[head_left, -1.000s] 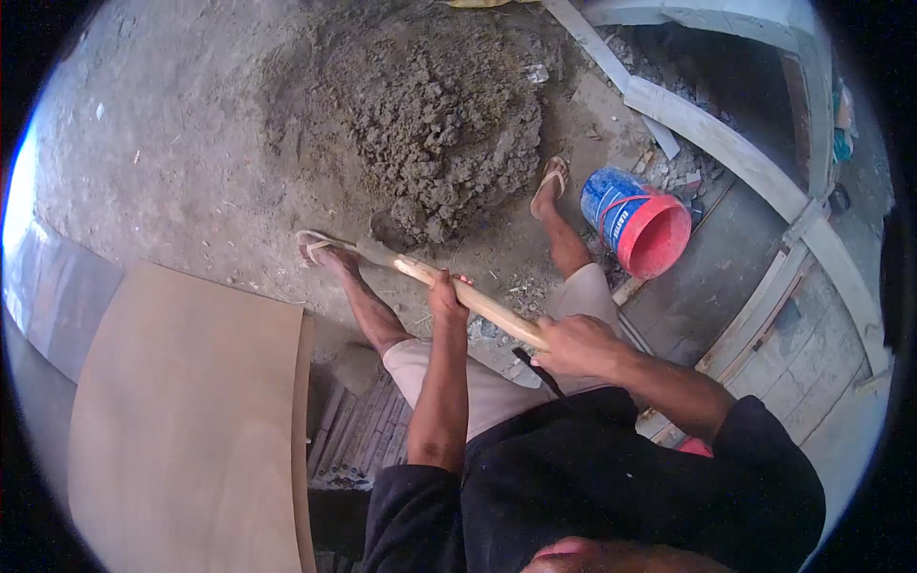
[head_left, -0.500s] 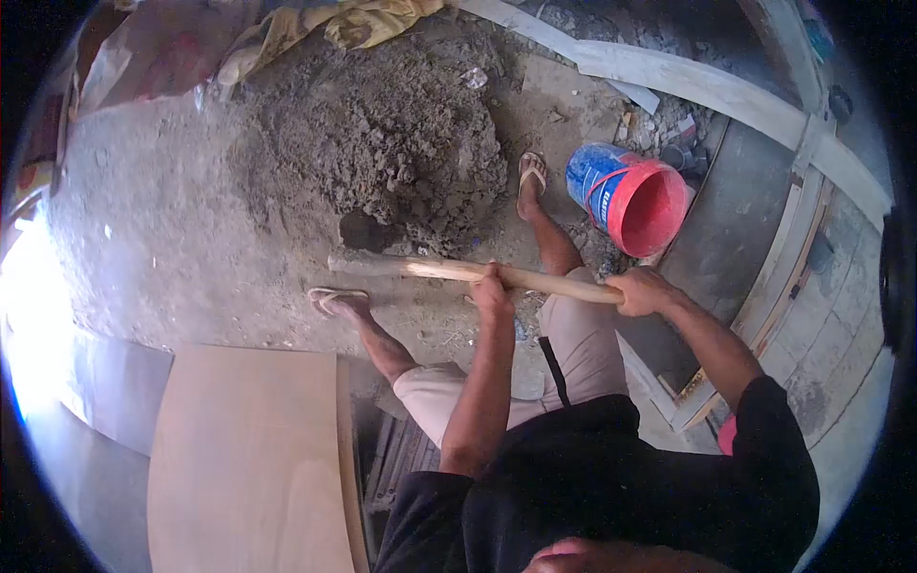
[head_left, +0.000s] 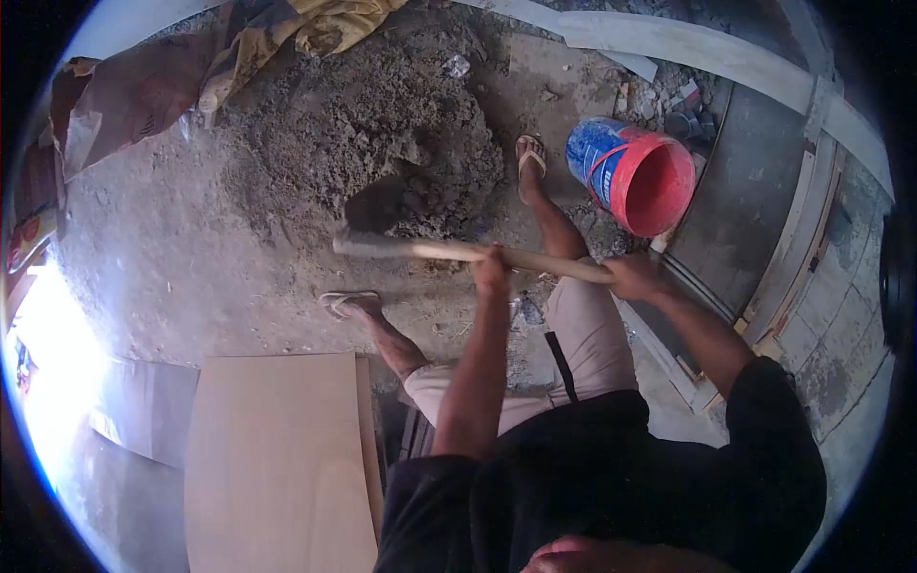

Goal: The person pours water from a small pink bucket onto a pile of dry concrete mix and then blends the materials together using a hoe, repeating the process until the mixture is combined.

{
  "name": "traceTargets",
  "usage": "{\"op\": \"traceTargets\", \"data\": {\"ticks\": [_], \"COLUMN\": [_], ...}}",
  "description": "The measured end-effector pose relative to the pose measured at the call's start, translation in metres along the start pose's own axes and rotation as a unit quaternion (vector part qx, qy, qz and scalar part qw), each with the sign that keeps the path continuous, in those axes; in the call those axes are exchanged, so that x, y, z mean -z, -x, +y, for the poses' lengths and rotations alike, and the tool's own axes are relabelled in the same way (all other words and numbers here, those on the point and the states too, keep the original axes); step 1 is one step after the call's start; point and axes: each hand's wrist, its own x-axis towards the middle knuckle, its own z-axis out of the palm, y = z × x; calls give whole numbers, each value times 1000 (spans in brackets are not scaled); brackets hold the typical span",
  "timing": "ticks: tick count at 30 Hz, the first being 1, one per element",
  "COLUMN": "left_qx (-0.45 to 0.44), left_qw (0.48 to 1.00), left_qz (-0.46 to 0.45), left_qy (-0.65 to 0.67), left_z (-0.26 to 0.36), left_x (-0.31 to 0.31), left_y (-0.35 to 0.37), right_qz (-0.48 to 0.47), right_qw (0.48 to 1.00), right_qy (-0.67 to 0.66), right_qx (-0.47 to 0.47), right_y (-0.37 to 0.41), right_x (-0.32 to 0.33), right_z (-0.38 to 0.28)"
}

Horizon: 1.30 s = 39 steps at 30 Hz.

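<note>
A wooden handle [head_left: 449,250] runs across the middle of the view, and both my hands are closed on it. My left hand [head_left: 492,271] grips it near its middle. Towards its right end, my right hand [head_left: 634,278] is wrapped round it. At the left end a dark metal blade [head_left: 375,204] rests against the pile of wet grey-brown mix [head_left: 420,124]. The pile lies on the ground beyond the handle, and part of the blade's edge is hidden in it.
A blue and red bucket [head_left: 659,183] lies tilted to the right of the pile. Flat wooden boards [head_left: 277,458] are at the lower left. A torn sack [head_left: 143,91] lies at the upper left. A frame of timber [head_left: 793,239] stands at the right.
The blade has come up and shows more clearly against the pile. Both hands keep their grip and have shifted slightly upward with the handle. The camera view has also shifted a little.
</note>
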Motion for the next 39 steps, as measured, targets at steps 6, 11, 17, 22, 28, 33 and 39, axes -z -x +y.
{"op": "traceTargets", "data": {"ticks": [6, 11, 17, 22, 28, 33, 39], "left_qx": [21, -133, -224, -203, -215, -134, -65], "left_qw": [996, 980, 949, 911, 930, 945, 952], "left_qz": [29, 23, -10, 27, 60, 57, 68], "left_qy": [-76, -147, -220, -357, -292, -294, -292], "left_z": [15, 9, 53, 91, 66, 29, -14], "left_x": [2, -14, -60, -73, -47, -7, 73], "left_y": [1, 72, 61, -17, 73, 114, 32], "right_qz": [-22, -8, -32, -81, -140, -142, -161], "right_qw": [999, 996, 986, 959, 945, 944, 956], "right_qy": [-13, -83, -137, -249, -258, -241, -146], "right_qx": [-29, -35, -89, -109, -146, -176, -197], "right_y": [20, 71, 68, 31, 99, 152, 106], "right_x": [-8, -3, 35, 38, 27, 25, -39], "right_z": [-24, -23, -69, -100, -112, -143, -160]}}
